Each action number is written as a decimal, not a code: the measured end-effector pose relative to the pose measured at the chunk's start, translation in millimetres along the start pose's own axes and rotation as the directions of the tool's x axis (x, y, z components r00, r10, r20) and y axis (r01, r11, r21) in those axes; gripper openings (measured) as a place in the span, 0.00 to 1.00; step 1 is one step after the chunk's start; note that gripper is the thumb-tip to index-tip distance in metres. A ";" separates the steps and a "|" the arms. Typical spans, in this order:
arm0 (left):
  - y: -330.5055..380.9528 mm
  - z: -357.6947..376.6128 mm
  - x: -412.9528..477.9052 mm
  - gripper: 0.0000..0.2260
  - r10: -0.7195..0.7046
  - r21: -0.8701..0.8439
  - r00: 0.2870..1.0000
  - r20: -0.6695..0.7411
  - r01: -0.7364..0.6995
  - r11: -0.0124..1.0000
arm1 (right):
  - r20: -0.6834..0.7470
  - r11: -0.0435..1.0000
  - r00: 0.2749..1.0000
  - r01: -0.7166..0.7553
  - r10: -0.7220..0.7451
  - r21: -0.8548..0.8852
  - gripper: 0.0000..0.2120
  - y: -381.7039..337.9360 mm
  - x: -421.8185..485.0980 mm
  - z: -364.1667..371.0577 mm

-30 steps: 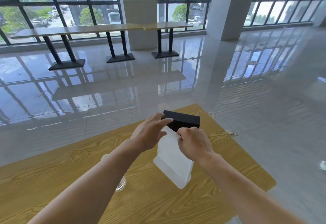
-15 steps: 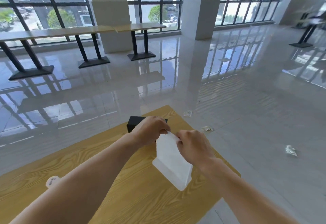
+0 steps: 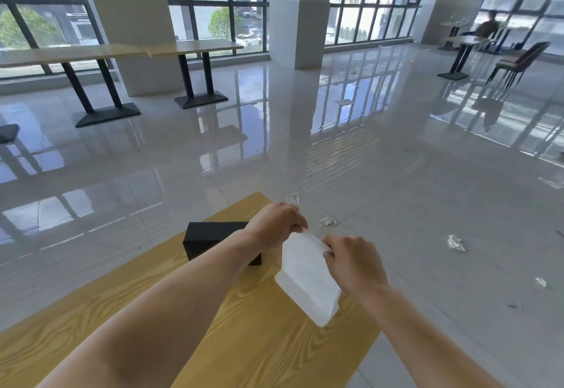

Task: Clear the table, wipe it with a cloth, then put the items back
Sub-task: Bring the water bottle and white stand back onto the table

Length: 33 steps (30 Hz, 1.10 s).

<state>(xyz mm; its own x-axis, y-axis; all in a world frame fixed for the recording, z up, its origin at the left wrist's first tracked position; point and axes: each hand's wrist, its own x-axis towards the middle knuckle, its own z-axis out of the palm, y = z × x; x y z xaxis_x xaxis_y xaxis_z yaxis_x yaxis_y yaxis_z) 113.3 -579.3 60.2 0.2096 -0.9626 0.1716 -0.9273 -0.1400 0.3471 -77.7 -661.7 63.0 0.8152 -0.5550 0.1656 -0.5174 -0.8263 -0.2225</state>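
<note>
A white folded cloth (image 3: pixel 306 281) hangs above the right end of the wooden table (image 3: pixel 259 345). My left hand (image 3: pixel 274 224) pinches its upper left corner and my right hand (image 3: pixel 354 261) pinches its upper right corner, so the cloth is stretched between them. A black box (image 3: pixel 210 239) rests on the table near the far edge, partly hidden behind my left forearm.
Crumpled bits of paper (image 3: pixel 327 221) lie on the glossy tiled floor to the right of the table. Long tables (image 3: pixel 122 52) stand by the windows at the back. A white pillar (image 3: pixel 297 12) rises behind. At far right are a chair (image 3: pixel 518 61) and a seated person (image 3: pixel 488 27).
The view has swung to the right, so the black box now appears to the left of my hands. Both hands keep their hold on the cloth.
</note>
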 end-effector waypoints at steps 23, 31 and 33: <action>-144.9 20.2 113.0 0.06 -0.312 -0.056 0.950 -0.009 0.311 0.949 | 0.092 0.980 0.989 0.095 -0.112 0.173 0.11 17.8 188.8 92.9; -170.2 23.7 115.6 0.07 -0.409 -0.232 0.910 -0.070 0.384 0.894 | 0.167 0.981 0.980 0.082 -0.112 0.178 0.06 15.8 200.5 103.9; -171.6 24.8 112.2 0.07 -0.477 -0.364 0.876 -0.070 0.423 0.830 | 0.163 0.981 0.981 0.076 -0.106 0.181 0.06 16.1 196.2 104.8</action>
<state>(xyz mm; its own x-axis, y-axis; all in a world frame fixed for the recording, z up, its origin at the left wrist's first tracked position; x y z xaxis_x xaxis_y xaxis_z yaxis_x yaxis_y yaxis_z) 288.2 -669.0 -3.0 0.6479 -0.7602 0.0491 -0.5681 -0.4392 0.6959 101.2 -773.8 -8.8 0.8969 -0.4412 0.0295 -0.3983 -0.8352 -0.3793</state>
